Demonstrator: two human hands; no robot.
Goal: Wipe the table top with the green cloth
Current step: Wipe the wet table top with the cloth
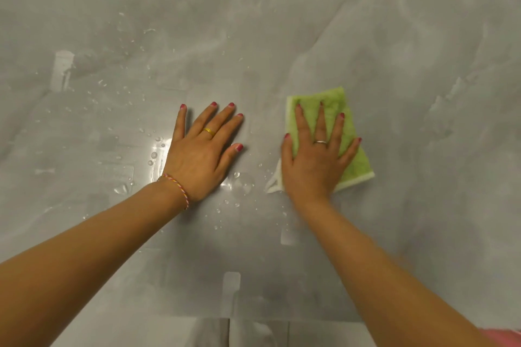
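Two hands are lying flat on the desk (394, 51). The right hand (315, 160) is pressing down on the green cloth (332, 101), so its grip is spread wide, fingers straight and apart, with nothing pinched. I think it is lying flat like that to push the whole cloth onto the wet top, so it can soak up more at once. The cloth is sitting under the palm and poking out past the fingertips and off to the right side of that hand. The left hand (203, 155) is also spread out with straight fingers, holding nothing, just beside the right hand. It is probably steadying the person while leaning in.

The cloth is looking soft and fuzzy, folded into a rectangle, with a white edge showing underneath. The desk is looking smooth, grey and shiny, a bit like marble. Water drops (242, 182) are sitting round and clear between the two wrists and out past the left hand, so wiping is not done yet.
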